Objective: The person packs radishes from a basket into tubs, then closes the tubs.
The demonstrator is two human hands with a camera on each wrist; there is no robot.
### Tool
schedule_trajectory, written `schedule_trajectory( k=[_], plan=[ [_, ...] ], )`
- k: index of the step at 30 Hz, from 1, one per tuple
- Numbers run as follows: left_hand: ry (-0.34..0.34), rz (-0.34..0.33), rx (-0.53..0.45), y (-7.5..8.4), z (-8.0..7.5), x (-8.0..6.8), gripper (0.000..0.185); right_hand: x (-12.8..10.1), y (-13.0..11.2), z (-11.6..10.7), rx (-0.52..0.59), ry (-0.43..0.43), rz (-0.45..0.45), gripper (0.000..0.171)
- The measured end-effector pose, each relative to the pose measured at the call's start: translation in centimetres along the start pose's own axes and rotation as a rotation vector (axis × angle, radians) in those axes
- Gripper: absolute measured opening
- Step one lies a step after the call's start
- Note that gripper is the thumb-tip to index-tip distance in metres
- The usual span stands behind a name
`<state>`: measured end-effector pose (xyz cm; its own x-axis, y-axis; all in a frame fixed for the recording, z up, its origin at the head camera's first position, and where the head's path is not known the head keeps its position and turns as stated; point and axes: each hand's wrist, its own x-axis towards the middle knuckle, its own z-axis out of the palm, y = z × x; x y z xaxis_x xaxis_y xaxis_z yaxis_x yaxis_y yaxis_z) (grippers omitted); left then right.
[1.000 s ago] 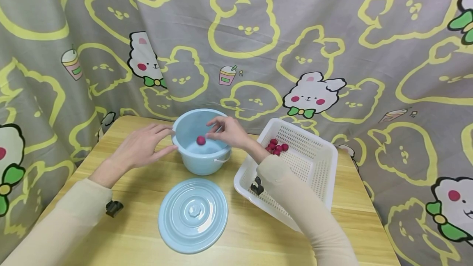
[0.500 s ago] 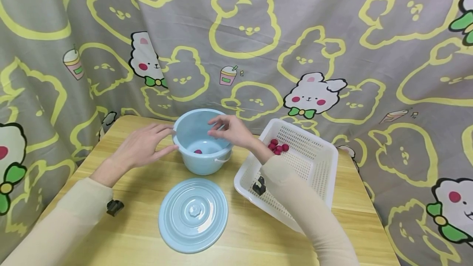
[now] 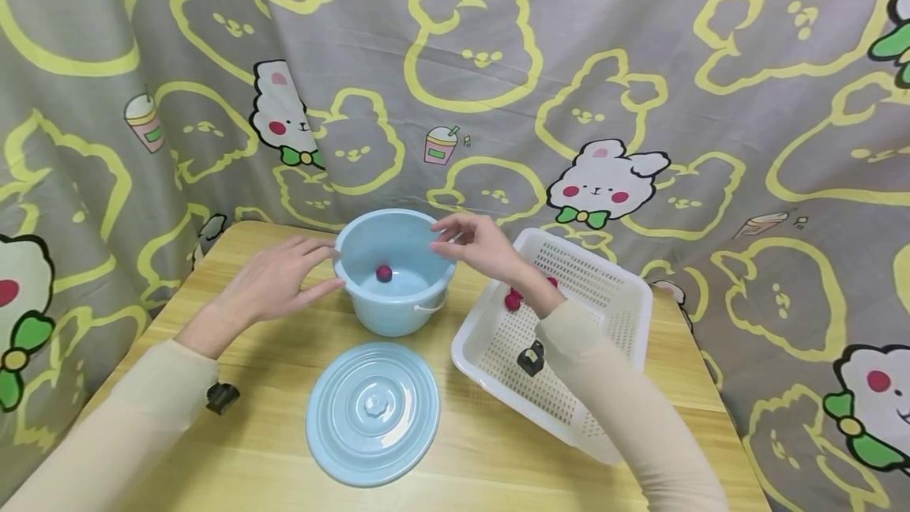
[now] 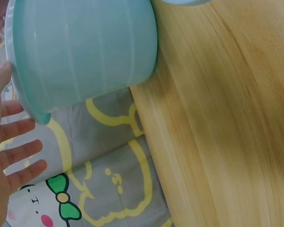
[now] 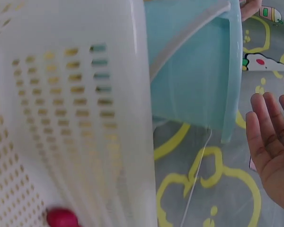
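Note:
A light blue bucket (image 3: pixel 394 314) stands on the wooden table (image 3: pixel 498 441) with one red ball (image 3: pixel 384 273) inside it. My left hand (image 3: pixel 273 284) rests against the bucket's left side with straight fingers (image 4: pixel 19 153), holding nothing. My right hand (image 3: pixel 476 243) hovers above the bucket's right rim, fingers relaxed and empty; its palm (image 5: pixel 274 156) shows beside the bucket wall (image 5: pixel 199 85). To the right sits a white perforated basket (image 3: pixel 618 322) holding red balls (image 3: pixel 513 300), partly hidden behind my right wrist. One red ball (image 5: pixel 61 218) shows in the right wrist view.
The bucket's light blue lid (image 3: pixel 373 413) lies flat on the table in front of the bucket. A patterned grey and yellow curtain (image 3: pixel 498 85) hangs close behind the table. The table's right edge lies just beyond the basket.
The red ball has dropped from my right hand into the bucket. My right hand has moved right, off the bucket's middle toward the basket. The left hand has stayed put.

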<state>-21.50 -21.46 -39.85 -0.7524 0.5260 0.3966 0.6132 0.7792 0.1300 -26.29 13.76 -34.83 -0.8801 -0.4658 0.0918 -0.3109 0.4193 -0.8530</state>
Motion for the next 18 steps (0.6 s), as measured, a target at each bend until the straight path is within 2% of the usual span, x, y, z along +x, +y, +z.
schedule_trajectory(
  k=[6,18],
  plan=[
    [-0.014,-0.01,-0.003,-0.1,-0.1,-0.1,0.045,-1.0,0.8,-1.9,-0.013,0.033,0.003,0.033],
    [-0.021,-0.017,0.003,0.0,-0.1,-0.1,0.046,-3.6,3.1,-5.3,-0.085,0.068,0.086,0.032]
  ],
)
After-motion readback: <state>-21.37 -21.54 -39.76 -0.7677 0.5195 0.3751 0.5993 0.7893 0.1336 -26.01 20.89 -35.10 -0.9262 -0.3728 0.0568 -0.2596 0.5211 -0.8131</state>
